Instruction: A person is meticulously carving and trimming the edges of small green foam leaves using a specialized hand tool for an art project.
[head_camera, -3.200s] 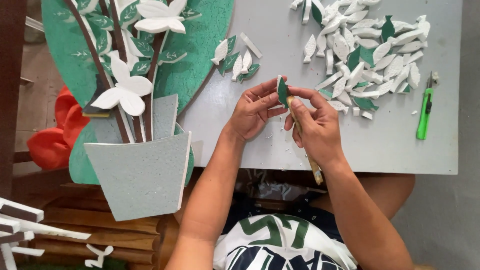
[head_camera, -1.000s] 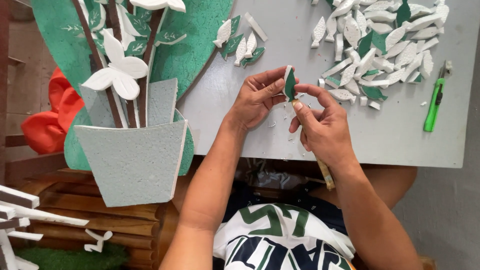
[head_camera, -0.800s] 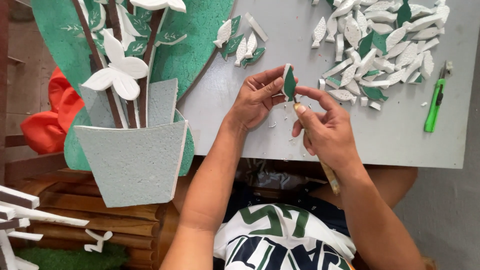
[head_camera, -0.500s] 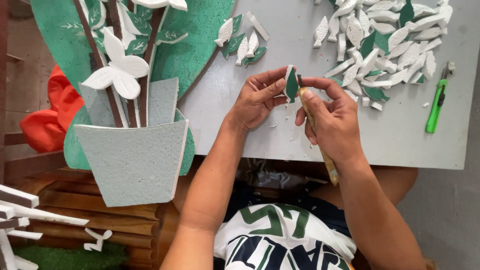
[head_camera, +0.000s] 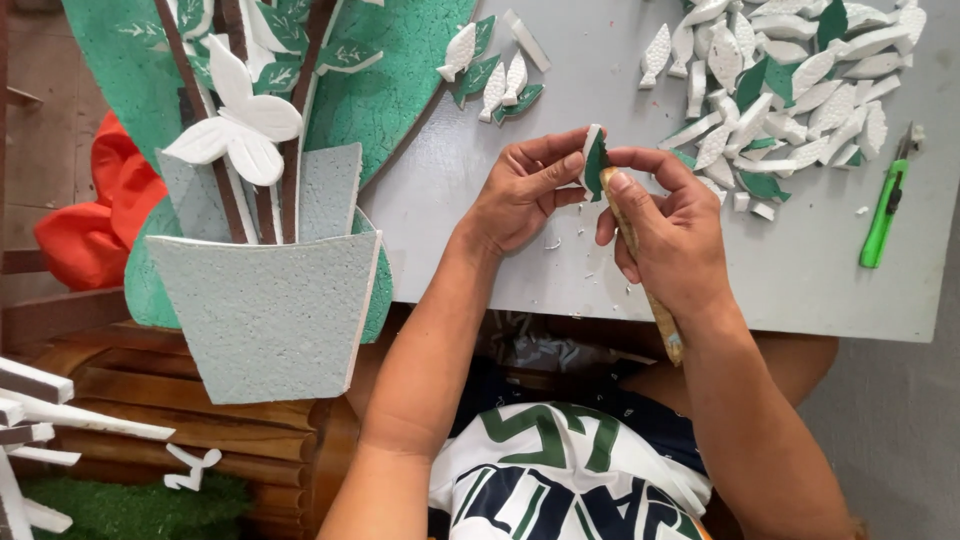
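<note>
Grey board tabletop (head_camera: 600, 290) over a wooden bench, w/ white foam crumbs scattered just below the hands. Far right: a heap of white and green foam leaves (head_camera: 790, 90). A smaller bunch of leaves (head_camera: 490, 75) sits far centre, and a green box cutter (head_camera: 885, 210) lies at the right edge. Left side is taken up by a big foam plant piece (head_camera: 270, 200): pale pot, brown stems, white flower, green backing. Something orange-red (head_camera: 95, 215) is behind it.

The work in hand looks like trimming or carving the edge of one foam leaf (head_camera: 594, 160), green face w/ white edge, held up above the table between the two hands, approx centre of the scene.

Left hand (head_camera: 525, 190): thumb and fingertips pinch the leaf at its left side, holding it on edge; wrist bent back a bit, forearm running down toward the body.

Right hand (head_camera: 670, 240): clenched round a wooden-handled tool (head_camera: 640, 265), thumb pressed along the top near the leaf, handle end sticking out past the heel of the palm toward the near side. The tip is hidden at the leaf, so the blade type is unclear.

To do it well, I'd judge: keep the pinch firm but light, since foam dents easily; take short shallow strokes along the edge, not across; steer w/ the right thumb as a brace; keep left fingertips out of the tool's path; turn the leaf rather than twisting the wrist.
</note>
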